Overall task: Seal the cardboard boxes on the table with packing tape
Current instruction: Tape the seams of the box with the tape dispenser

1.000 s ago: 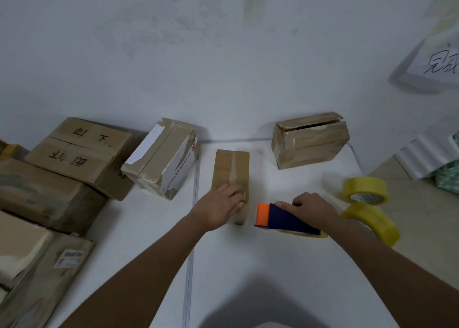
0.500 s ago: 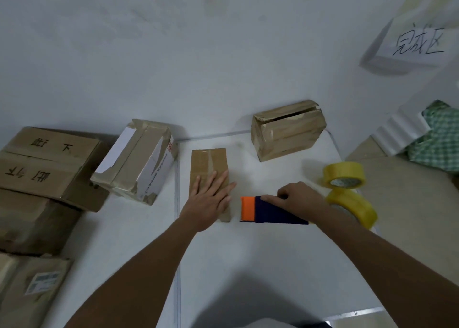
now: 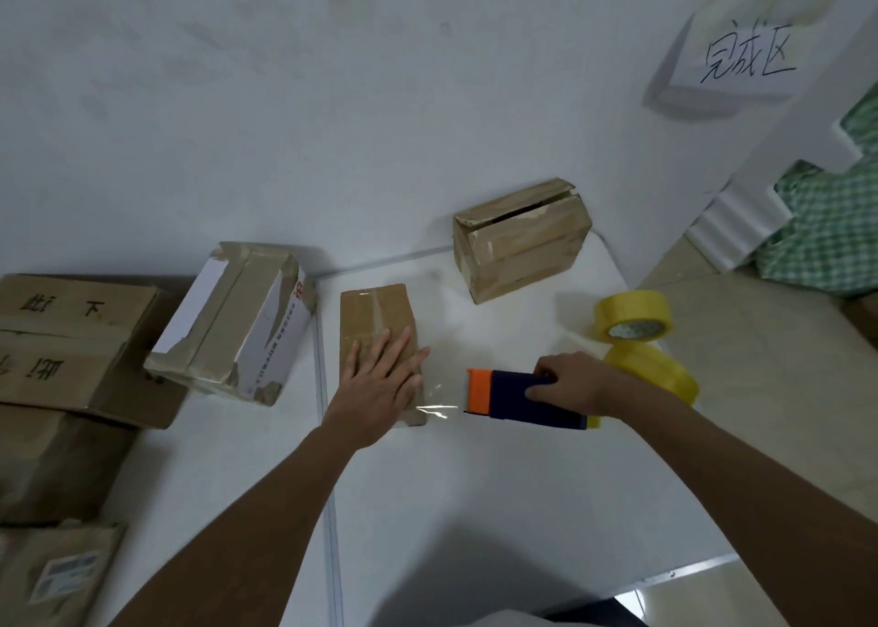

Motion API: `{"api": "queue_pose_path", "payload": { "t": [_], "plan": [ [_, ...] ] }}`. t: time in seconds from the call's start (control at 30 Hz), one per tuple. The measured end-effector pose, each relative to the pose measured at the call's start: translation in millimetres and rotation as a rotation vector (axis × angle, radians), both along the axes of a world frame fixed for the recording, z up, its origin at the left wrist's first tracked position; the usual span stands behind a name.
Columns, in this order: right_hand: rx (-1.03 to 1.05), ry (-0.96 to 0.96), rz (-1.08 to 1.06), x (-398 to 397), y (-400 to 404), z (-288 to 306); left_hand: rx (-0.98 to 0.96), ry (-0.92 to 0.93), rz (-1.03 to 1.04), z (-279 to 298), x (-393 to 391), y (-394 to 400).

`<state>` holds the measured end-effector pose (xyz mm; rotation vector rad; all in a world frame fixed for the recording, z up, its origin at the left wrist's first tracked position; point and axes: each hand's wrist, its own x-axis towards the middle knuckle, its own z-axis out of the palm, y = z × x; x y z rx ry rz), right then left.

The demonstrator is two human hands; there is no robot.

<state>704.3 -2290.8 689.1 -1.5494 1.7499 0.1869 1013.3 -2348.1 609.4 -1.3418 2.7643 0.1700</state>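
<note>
Left hand [image 3: 380, 379]: I am seeing it lying flat on the small cardboard box [image 3: 375, 327], fingers straight and spread over the box's near half.
Right hand [image 3: 577, 384]: fingers are curling around the blue-and-orange tape dispenser [image 3: 518, 401], just right of the box.
Tape [image 3: 439, 401]: a clear strip is stretching from the dispenser's orange end to the box's near right corner.
Table [image 3: 475, 484]: 2 yellow tape rolls [image 3: 634, 315] are sitting behind my right hand.

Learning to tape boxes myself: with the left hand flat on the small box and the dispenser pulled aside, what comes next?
Probably cut the clear tape strip stretched from the small box to the dispenser, while the left hand presses.
</note>
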Motion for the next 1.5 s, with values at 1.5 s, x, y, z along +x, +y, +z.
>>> {"api": "queue_pose_path", "payload": {
  "t": [1.5],
  "plan": [
    [0.191, -1.013, -0.913, 132, 27, -73, 0.485, 0.363, 0.206, 25, 19, 19]
  ]
}}
